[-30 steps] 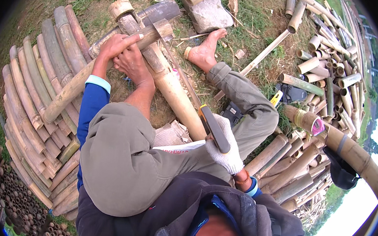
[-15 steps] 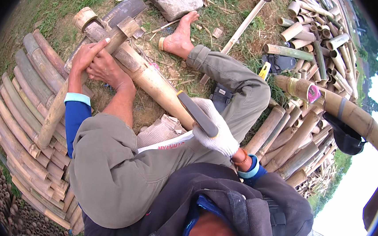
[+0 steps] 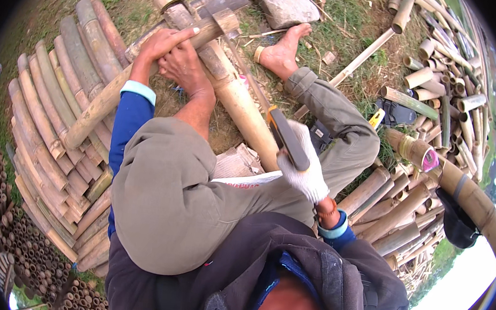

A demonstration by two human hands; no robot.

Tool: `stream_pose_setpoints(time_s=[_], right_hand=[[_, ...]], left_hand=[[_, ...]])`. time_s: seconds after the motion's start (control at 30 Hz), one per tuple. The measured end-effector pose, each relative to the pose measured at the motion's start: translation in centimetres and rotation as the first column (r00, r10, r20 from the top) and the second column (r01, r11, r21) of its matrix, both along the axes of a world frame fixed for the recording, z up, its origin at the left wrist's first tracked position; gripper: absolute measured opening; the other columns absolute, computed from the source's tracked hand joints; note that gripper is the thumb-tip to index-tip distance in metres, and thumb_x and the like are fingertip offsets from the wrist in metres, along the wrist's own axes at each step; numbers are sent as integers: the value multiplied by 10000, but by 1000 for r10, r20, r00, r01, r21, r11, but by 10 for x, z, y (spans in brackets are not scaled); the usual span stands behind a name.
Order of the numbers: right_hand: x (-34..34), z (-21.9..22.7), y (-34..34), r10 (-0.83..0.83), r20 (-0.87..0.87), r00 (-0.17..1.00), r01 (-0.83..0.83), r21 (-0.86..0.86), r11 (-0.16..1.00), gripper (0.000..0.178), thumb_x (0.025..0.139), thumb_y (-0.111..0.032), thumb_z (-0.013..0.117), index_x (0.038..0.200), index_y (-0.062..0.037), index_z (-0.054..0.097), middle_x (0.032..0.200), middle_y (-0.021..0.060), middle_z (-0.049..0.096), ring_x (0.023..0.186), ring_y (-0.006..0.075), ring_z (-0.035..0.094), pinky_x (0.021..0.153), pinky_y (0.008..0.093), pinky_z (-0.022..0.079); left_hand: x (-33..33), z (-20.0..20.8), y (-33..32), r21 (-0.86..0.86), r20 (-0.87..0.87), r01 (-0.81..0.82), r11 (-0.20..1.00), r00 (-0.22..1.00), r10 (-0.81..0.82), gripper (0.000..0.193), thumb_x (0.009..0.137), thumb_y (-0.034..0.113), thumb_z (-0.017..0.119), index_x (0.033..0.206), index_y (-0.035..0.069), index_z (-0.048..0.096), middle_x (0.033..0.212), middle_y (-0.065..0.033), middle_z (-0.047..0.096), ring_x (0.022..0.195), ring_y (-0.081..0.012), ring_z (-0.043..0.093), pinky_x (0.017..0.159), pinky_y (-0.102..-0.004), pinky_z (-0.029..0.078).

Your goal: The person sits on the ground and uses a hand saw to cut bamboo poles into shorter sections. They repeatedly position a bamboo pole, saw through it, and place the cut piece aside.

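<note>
My left hand [image 3: 164, 48], bare, is closed over a bamboo pole [image 3: 105, 106] close to its far end, the thumb stretched along it. My bare left foot [image 3: 186, 71] presses on the same pole beside the hand. My right hand [image 3: 309, 174], in a white knit glove, grips the dark grey and yellow handle of a hand saw [image 3: 288, 138]. From the handle the thin blade slants up and left to the pole, meeting it just beyond my left hand. Beneath the pole's far end lies a thicker bamboo log [image 3: 235, 98]; how deep the blade sits cannot be seen.
Bamboo lengths [image 3: 58, 122] lie stacked at the left, with many cut tubes [image 3: 36, 249] below them. Another heap of bamboo pieces [image 3: 440, 83] covers the right. A stone [image 3: 288, 9] stands beyond my right foot [image 3: 279, 52]. A thick bamboo pole [image 3: 462, 177] crosses at right.
The whole scene has shifted right in view as my head turned. The saw handle in my right hand has come nearer the pole. My left hand keeps its hold on the pole.
</note>
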State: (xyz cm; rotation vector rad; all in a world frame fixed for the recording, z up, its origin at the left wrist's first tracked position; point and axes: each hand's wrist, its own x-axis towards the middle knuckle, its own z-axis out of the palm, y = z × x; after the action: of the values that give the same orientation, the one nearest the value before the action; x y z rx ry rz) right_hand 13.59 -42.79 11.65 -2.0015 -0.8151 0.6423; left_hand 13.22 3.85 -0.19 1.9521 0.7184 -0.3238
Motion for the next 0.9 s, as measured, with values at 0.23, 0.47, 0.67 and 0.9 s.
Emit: stream_pose_setpoints(time_s=[0.23,0.47,0.67,0.9], right_hand=[[47,-63,93,-12,-74,997,21,128,992,552,906,-58,706,1432,-34,541,1246,152,645,1096,263,641,1017,361,515],[2,-11,-4,35,44,998,-34,-17,999,626,889,-4,583,1509,4,499,1410,175,591,1350,276,588,1171,367,428],[67,-75,116,-11,-106,994,19,76,997,490,909,-37,660,1386,-50,545,1165,132,638,1032,263,636,984,362,525],[-1,-12,-18,55,74,996,-52,-37,998,620,934,-69,620,1532,16,483,1408,183,582,1313,321,607,1150,399,452]], left_hand=[[-4,0,-15,-99,19,-45,994,999,47,704,944,680,701,931,-17,796,850,-206,782,705,-311,766,640,-501,616],[-8,-23,4,130,99,-45,991,995,33,734,870,736,752,950,9,812,885,-151,787,820,-261,749,766,-413,569],[0,-17,-6,-38,93,-88,995,991,92,667,902,710,746,874,44,784,839,-123,772,731,-217,715,676,-425,550],[-10,-25,7,72,57,-70,995,996,66,683,902,706,744,846,28,806,825,-133,770,742,-225,717,685,-406,547]])
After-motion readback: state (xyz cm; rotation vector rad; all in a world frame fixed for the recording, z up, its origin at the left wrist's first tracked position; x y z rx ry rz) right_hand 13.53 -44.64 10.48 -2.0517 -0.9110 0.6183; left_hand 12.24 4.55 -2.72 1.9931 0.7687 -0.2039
